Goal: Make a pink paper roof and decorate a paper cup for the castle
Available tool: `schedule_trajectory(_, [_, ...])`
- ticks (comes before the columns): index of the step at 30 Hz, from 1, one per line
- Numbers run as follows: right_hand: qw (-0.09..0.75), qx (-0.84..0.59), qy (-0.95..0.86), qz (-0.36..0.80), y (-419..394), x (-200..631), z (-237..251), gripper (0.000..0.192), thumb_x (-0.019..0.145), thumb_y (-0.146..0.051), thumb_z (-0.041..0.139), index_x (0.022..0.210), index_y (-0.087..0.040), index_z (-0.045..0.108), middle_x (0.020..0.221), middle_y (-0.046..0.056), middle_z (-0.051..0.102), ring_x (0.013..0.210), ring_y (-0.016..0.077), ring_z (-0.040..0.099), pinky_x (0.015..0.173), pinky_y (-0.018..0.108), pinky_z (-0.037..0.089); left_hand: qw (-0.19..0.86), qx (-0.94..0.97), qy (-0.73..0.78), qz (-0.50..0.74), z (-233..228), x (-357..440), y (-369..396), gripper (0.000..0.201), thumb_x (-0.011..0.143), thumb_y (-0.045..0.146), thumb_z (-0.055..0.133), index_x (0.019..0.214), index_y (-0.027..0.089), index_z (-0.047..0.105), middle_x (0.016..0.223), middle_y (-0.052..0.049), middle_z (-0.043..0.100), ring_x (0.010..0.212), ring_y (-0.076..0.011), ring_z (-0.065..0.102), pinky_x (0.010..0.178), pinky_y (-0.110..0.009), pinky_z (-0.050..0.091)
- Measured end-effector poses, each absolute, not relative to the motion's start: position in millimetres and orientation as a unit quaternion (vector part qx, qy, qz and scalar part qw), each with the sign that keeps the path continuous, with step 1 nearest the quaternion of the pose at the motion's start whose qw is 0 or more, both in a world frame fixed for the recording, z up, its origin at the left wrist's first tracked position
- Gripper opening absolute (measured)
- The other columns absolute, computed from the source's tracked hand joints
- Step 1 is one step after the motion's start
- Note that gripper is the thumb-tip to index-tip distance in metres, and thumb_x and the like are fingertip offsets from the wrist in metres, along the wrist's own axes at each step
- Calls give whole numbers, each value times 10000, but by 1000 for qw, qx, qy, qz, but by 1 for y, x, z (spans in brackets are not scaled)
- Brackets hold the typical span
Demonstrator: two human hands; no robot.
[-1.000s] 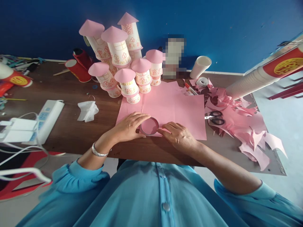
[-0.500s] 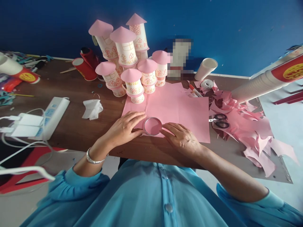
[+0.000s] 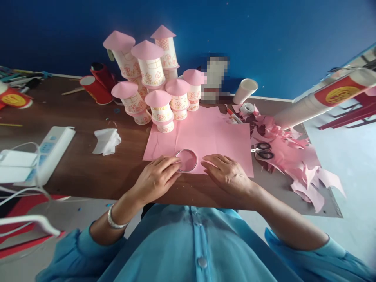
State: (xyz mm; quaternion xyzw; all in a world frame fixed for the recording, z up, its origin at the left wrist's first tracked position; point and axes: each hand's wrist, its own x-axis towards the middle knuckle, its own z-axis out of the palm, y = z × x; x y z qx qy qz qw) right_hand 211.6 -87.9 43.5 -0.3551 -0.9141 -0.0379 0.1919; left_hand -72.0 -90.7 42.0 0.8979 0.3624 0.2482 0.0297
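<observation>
A thin round ring (image 3: pixel 196 158) with a shiny rim rests near the front edge of a large pink paper sheet (image 3: pixel 229 145), and pink shows through its middle. My left hand (image 3: pixel 157 176), with a silver bracelet at the wrist, has its fingertips closed on the ring's left side. My right hand (image 3: pixel 227 172) lies palm down over the sheet's front edge, fingers stretched out, a small gap from the ring and holding nothing. Behind the ring, paper-cup towers (image 3: pixel 158 105) with pink cone roofs and drawn flowers stand grouped, some on the sheet.
Scissors (image 3: pixel 263 150) lie beside pink paper scraps (image 3: pixel 282 149) on the right, near a long cup stack (image 3: pixel 296 111). A single cup (image 3: pixel 246 91) and tape roll (image 3: pixel 247 108) are at the back. A white tissue (image 3: pixel 107 141) and power strip (image 3: pixel 58 141) lie left.
My right hand has come off the ring, leaving a gap. My left hand has moved closer onto the ring's left side, and the ring sits slightly further right on the sheet. The view has shifted.
</observation>
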Motion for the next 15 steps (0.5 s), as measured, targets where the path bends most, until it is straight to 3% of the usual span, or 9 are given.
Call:
schedule_trajectory(5, [147,-463,-868,-104,-73,257,57,218,1061,-216,536,1137,-206,740,1094,73,788,920,188,725,705,287,520,-13,909,309,281,59,-51,-77,158,959,105,657,1107,154,684,1045,-93,757,916,-214,728,844,-364,640])
schedule_trajectory(9, [107,-588,-791,-129,-54,314,63,256,1040,-233,522,1096,-214,771,1103,67,786,935,212,727,648,300,473,-9,904,326,277,64,-43,-66,202,967,128,647,1159,168,693,1066,-96,754,946,-220,730,824,-355,640])
schedule_trajectory(12, [54,-651,-749,-108,-41,347,63,257,1000,-231,538,1071,-210,784,1115,88,775,942,250,719,636,328,455,7,905,360,227,53,-37,-60,358,976,217,657,1328,155,649,1296,-155,721,1182,-288,702,986,-433,615])
schedule_trajectory(15, [9,-675,-733,-81,-33,362,61,255,973,-232,555,1083,-208,784,1146,109,765,962,277,706,679,350,466,21,917,367,155,33,-32,-56,581,993,387,640,1515,160,523,1566,-185,562,1458,-371,528,1197,-562,462])
